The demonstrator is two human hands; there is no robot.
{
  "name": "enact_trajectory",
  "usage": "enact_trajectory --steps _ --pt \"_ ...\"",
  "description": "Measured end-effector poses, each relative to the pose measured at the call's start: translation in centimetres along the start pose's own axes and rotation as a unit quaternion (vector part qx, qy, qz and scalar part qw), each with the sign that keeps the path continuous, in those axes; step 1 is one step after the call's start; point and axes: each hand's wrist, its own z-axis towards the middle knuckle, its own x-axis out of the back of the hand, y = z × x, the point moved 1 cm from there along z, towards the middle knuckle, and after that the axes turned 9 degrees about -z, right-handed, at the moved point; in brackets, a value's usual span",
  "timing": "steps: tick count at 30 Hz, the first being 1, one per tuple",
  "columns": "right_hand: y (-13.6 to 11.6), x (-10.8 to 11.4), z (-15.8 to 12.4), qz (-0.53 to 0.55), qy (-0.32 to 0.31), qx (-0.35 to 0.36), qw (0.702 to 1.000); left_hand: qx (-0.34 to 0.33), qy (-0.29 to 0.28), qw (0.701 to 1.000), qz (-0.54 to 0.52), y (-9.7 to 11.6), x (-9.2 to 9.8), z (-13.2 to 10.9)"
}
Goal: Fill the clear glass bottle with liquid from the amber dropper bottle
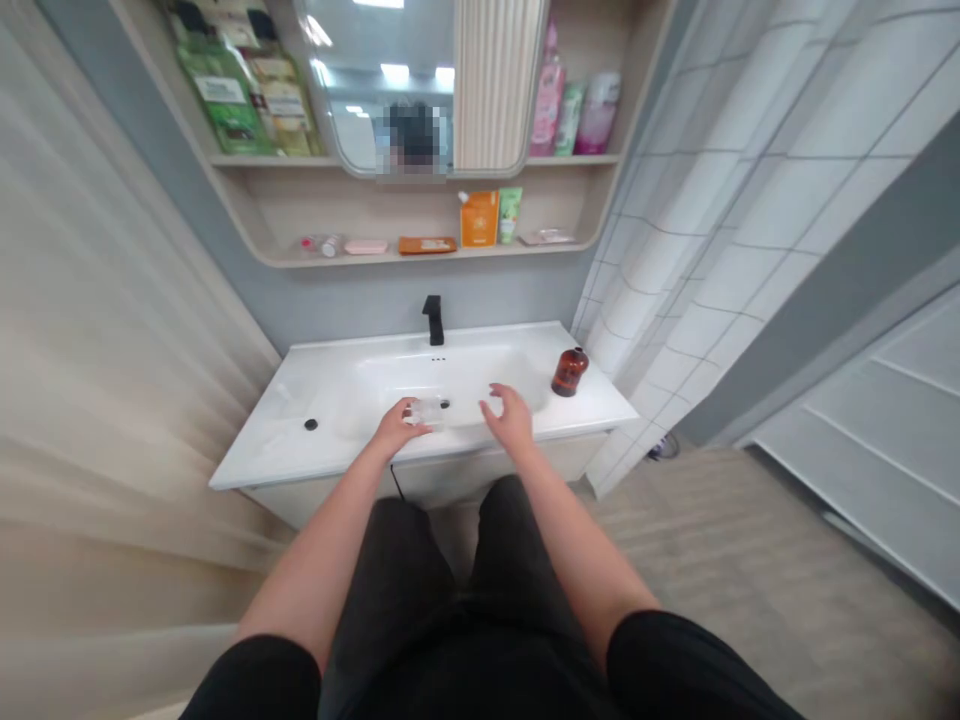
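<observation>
Head view: left grip (397, 425) clenches a clear cup (426, 411), half hidden; right grip (510, 418) released

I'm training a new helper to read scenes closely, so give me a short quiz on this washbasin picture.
1. Which hand holds the clear cup?
2. True or false: the amber bottle stands on the white countertop, to the right of the basin.
3. What colour is the faucet?

Key: 1. The left hand. 2. True. 3. Black.
</observation>
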Motion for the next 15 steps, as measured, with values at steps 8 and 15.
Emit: enact_trajectory --steps 8,15 --pt "12.4 12.3 4.5 -0.137 0.223 -0.207 0.943 0.002 0.031 0.997 -0.067 -0.9 0.5 0.3" --pt "15.6 11.0 7.6 -0.068 0.046 -0.265 0.961 -0.018 0.059 0.993 -0.101 -0.6 0.6 0.4"
